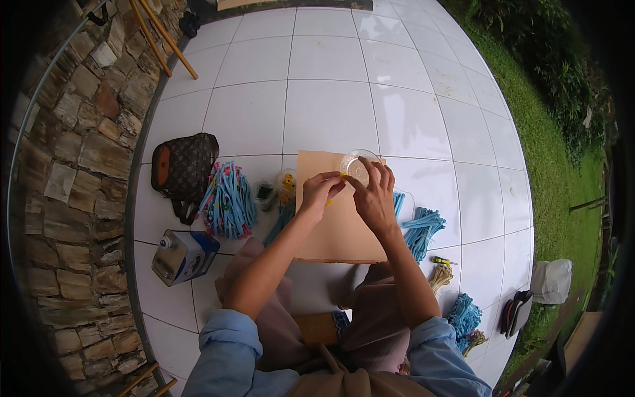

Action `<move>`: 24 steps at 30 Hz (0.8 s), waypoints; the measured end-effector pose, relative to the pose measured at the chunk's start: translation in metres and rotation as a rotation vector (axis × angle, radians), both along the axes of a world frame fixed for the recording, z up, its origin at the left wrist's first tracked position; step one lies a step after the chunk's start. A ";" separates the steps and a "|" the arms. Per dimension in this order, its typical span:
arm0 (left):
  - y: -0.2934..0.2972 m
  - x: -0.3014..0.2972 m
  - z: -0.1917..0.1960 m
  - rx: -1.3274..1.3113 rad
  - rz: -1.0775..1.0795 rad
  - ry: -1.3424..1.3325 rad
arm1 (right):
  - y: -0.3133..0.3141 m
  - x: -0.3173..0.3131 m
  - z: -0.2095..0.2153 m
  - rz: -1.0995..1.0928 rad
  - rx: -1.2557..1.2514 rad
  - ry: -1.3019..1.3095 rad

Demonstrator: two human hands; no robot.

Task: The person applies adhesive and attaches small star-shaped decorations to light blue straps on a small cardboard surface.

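Observation:
Over the far part of a brown board (pixel 340 231), my two hands come together at the fingertips. My left hand (pixel 319 190) is closed in a pinch on a small yellow piece (pixel 343 176). Thumb and forefinger of my right hand (pixel 377 202) meet it from the other side, the remaining fingers reaching over a clear round dish (pixel 352 159). More yellow shows just under my left fingers. The piece is too small to name. Left of the board stand a clear tub of yellow bits (pixel 287 181) and a small round container with something green (pixel 266 195).
Blue stems with pink tips (pixel 228 202) lie left, beside a brown bag (pixel 185 165) and a metal can (pixel 186 257). At right are blue stem bundles (pixel 423 231), a yellow-handled tool (pixel 442 261) and dark footwear-like items (pixel 516 312). A stone wall (pixel 86 198) bounds the left.

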State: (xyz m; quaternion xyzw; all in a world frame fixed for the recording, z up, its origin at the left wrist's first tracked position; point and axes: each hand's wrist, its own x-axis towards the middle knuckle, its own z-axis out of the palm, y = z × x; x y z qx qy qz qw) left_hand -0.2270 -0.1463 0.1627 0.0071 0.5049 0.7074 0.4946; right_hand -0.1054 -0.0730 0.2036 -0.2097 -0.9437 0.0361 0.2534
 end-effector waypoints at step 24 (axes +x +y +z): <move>-0.011 -0.061 -0.074 -0.447 0.112 1.263 | 0.023 0.004 -0.039 -0.112 -0.568 -0.109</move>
